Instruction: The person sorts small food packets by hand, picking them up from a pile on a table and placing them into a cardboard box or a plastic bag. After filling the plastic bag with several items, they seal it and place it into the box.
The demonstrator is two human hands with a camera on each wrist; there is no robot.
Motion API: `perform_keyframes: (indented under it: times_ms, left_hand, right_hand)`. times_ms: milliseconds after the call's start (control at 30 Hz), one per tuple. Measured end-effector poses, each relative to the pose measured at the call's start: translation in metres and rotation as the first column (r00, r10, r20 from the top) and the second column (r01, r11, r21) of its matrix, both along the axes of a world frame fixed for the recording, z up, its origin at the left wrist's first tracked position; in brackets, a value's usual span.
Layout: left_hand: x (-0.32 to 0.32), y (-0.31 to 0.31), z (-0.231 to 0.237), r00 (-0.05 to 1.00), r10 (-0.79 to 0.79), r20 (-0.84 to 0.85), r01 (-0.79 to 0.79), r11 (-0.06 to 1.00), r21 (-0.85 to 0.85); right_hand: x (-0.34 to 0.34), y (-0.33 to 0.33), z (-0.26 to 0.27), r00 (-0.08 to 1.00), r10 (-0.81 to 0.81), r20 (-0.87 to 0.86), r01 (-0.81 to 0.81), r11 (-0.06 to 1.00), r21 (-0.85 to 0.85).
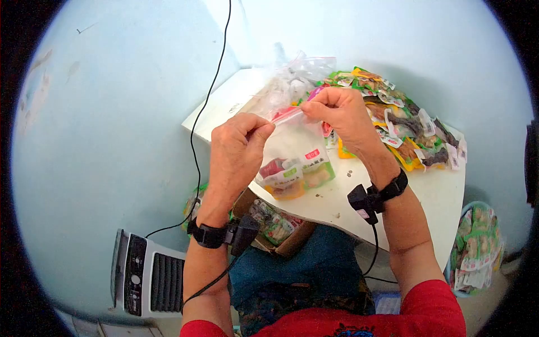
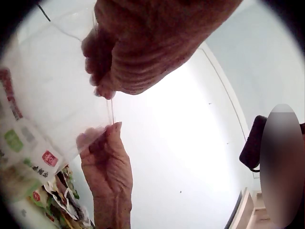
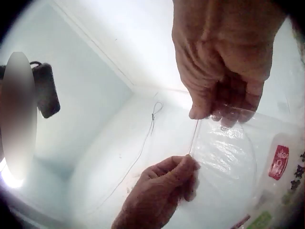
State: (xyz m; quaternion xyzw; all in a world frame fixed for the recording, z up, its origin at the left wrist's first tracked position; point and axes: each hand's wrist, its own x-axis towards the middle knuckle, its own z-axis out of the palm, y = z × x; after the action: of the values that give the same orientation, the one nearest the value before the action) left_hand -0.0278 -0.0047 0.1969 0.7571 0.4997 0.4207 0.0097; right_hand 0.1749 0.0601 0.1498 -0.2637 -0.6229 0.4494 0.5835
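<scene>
A clear zip bag [image 1: 289, 140] with a red line along its top edge hangs above the white table, small printed food packets [image 1: 286, 177] lying in its lower part. The left hand [image 1: 238, 151] pinches the top edge at its left end between thumb and fingers. At the other end of that edge, the right hand [image 1: 351, 121] pinches it the same way. In the left wrist view the bag [image 2: 52, 90] spreads left of both hands; the right wrist view shows the edge of the bag [image 3: 224, 157] stretched between the fingertips.
Many colourful packets [image 1: 404, 123] are heaped at the table's right back, beside crumpled clear bags [image 1: 286, 84]. Below the table's front edge stands a cardboard box [image 1: 300, 236] of packets. A basket [image 1: 449, 269] of packets stands right, an air cooler [image 1: 149, 275] left. A black cable [image 1: 210, 90] hangs down.
</scene>
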Motion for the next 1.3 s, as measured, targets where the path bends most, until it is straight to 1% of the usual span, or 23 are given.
perform_keyframes:
  times_ms: [33, 133, 200, 233, 300, 333, 433, 467, 567, 667, 700, 767, 867, 933, 967, 1033, 1067, 1167, 1200, 1300]
  left_hand:
    - [-0.001, 0.0, -0.001, 1.0, -0.002, -0.006, 0.002, 1.0, 0.017]
    - [-0.004, 0.0, -0.004, 1.0, 0.006, -0.007, -0.006, 0.999, 0.053]
    - [-0.004, -0.001, -0.006, 1.0, 0.023, 0.009, -0.023, 0.998, 0.063]
    - [-0.006, 0.0, -0.008, 1.0, 0.018, -0.003, -0.018, 0.995, 0.094]
    - [-0.009, 0.003, -0.01, 1.0, 0.011, -0.025, -0.007, 0.987, 0.159]
    - [-0.011, 0.005, -0.01, 1.0, 0.016, -0.025, -0.012, 0.986, 0.164]
    - [-0.014, 0.012, -0.009, 0.998, 0.04, -0.052, -0.029, 0.979, 0.203]
    - [-0.017, 0.016, -0.009, 0.996, 0.049, -0.071, -0.031, 0.974, 0.226]
    - [-0.018, 0.019, -0.006, 0.994, 0.069, -0.083, -0.039, 0.947, 0.318]
    - [-0.018, 0.015, -0.005, 0.993, 0.083, -0.084, -0.047, 0.93, 0.365]
    - [-0.018, 0.011, -0.006, 0.992, 0.089, -0.086, -0.05, 0.927, 0.372]
    - [-0.013, 0.003, -0.014, 0.995, 0.044, -0.091, -0.011, 0.94, 0.34]
    - [-0.009, -0.011, -0.024, 0.996, 0.007, -0.088, 0.016, 0.966, 0.257]
    - [-0.007, -0.018, -0.024, 0.997, 0.003, -0.075, 0.013, 0.979, 0.203]
    - [-0.009, -0.02, -0.022, 0.997, -0.026, -0.079, 0.041, 0.981, 0.188]
    - [-0.015, -0.018, -0.016, 0.994, -0.076, -0.082, 0.089, 0.982, 0.164]
    - [-0.018, -0.015, -0.014, 0.995, -0.08, -0.065, 0.088, 0.987, 0.137]
    - [-0.027, 0.0, -0.017, 0.995, -0.1, 0.018, 0.101, 0.992, -0.074]
    - [-0.03, 0.005, -0.016, 0.997, -0.077, 0.02, 0.079, 0.983, -0.167]
    - [-0.046, 0.034, -0.043, 0.975, -0.044, 0.219, 0.123, 0.924, -0.362]
  right_hand:
    - [0.001, 0.0, 0.001, 1.0, 0.017, 0.015, -0.016, 1.0, -0.015]
    - [-0.001, -0.003, 0.002, 0.986, 0.168, -0.012, -0.168, 0.983, -0.069]
    - [0.0, 0.0, -0.003, 0.955, 0.292, 0.057, -0.289, 0.956, -0.052]
    - [0.0, 0.003, -0.007, 0.932, 0.35, 0.092, -0.347, 0.937, -0.048]
    - [-0.007, 0.013, -0.025, 0.897, 0.418, 0.144, -0.42, 0.907, -0.022]
    - [-0.012, 0.018, -0.032, 0.875, 0.452, 0.173, -0.457, 0.89, -0.012]
    - [-0.018, 0.023, -0.047, 0.871, 0.426, 0.245, -0.412, 0.905, -0.11]
    - [-0.019, 0.027, -0.051, 0.882, 0.366, 0.296, -0.361, 0.93, -0.073]
    - [-0.021, 0.022, -0.043, 0.905, 0.416, 0.09, -0.375, 0.878, -0.298]
    - [-0.019, 0.027, -0.047, 0.902, 0.396, 0.175, -0.338, 0.897, -0.286]
    - [-0.02, 0.028, -0.049, 0.903, 0.407, 0.141, -0.372, 0.902, -0.22]
    - [-0.023, 0.026, -0.054, 0.897, 0.436, 0.076, -0.43, 0.899, -0.087]
    - [-0.02, 0.014, -0.045, 0.849, 0.4, 0.345, -0.405, 0.912, -0.06]
    - [-0.019, 0.01, -0.043, 0.779, 0.48, 0.403, -0.47, 0.873, -0.131]
    - [-0.019, 0.009, -0.042, 0.737, 0.522, 0.429, -0.501, 0.848, -0.171]
    - [-0.019, 0.011, -0.04, 0.651, 0.557, 0.516, -0.533, 0.819, -0.212]
    - [-0.019, 0.012, -0.039, 0.602, 0.573, 0.556, -0.548, 0.803, -0.233]
    - [-0.016, 0.01, -0.037, 0.525, 0.643, 0.558, -0.594, 0.746, -0.3]
    - [-0.015, 0.011, -0.039, 0.527, 0.645, 0.553, -0.597, 0.744, -0.3]
    - [-0.014, 0.017, -0.048, 0.548, 0.652, 0.524, -0.602, 0.742, -0.294]
